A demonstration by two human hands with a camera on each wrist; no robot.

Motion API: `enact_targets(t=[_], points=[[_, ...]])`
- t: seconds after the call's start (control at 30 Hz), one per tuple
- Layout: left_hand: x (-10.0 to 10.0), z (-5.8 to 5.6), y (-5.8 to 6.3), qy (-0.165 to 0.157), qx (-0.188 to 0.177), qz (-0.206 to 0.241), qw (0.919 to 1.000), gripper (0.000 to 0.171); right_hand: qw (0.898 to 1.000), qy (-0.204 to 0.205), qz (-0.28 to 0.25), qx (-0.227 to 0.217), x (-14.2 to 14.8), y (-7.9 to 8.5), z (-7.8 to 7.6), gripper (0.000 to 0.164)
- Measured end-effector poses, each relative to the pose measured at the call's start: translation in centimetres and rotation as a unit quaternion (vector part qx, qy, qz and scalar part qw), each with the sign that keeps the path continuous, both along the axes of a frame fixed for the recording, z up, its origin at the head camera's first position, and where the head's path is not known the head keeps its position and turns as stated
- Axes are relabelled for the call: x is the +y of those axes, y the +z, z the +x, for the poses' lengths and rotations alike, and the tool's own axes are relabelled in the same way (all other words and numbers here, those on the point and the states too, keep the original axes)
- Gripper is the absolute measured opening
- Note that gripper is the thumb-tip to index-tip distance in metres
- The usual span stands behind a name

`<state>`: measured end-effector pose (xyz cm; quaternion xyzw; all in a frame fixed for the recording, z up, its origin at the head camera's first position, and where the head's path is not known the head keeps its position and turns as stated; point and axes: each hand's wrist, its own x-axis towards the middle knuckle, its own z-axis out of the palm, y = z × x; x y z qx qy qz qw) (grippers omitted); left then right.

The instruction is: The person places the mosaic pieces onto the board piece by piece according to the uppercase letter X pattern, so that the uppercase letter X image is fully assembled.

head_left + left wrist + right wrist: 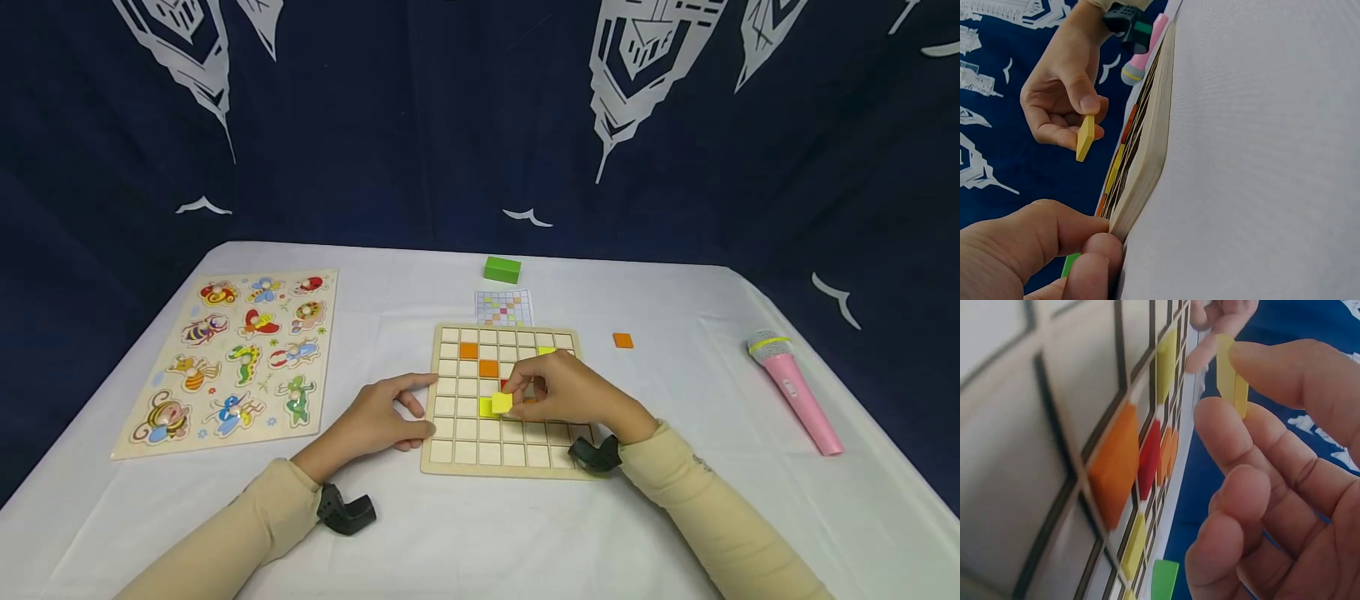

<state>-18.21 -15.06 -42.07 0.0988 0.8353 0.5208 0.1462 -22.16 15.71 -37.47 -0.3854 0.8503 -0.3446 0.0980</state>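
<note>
In the head view, a wooden grid board lies on the white table. My right hand pinches a yellow square tile between thumb and fingers, over the middle of the board. The right wrist view shows that tile held away from the grid surface. Set in the grid are an orange tile, another orange tile, a yellow tile and a red tile; the right hand partly covers others. My left hand touches the board's left edge with its fingertips.
Behind the board lie a small pattern card and a green block. A loose orange tile sits right of the board. A pink microphone is farther right. On the left lies an insect peg puzzle.
</note>
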Motion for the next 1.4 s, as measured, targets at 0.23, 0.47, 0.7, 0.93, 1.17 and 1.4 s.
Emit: enact_targets(t=[0.23, 0.47, 0.7, 0.93, 1.17, 1.4], points=[[-0.1, -0.1, 0.0, 0.002, 0.003, -0.002, 1.0000, 0.073, 1.000, 0.013, 0.022, 0.006, -1.3, 0.1, 0.5, 0.014], [-0.1, -0.1, 0.0, -0.003, 0.002, 0.003, 1.0000, 0.072, 0.998, 0.031, 0.046, 0.014, -2.6, 0.2, 0.9, 0.015], [-0.1, -0.2, -0.1, -0.004, 0.007, 0.001, 1.0000, 0.071, 0.996, 0.040, 0.069, 0.030, -3.8, 0.2, 1.1, 0.015], [-0.1, -0.1, -0.2, -0.003, 0.007, 0.002, 1.0000, 0.071, 0.994, 0.044, 0.095, 0.044, -4.6, 0.1, 1.2, 0.015], [-0.1, -0.1, -0.1, -0.003, 0.005, 0.004, 1.0000, 0.071, 0.992, 0.041, 0.111, 0.048, -5.2, -0.1, 1.3, 0.016], [-0.2, -0.1, -0.1, -0.005, 0.005, 0.008, 0.9999, 0.071, 0.990, 0.027, 0.134, 0.040, -5.6, -0.2, 1.4, 0.017]])
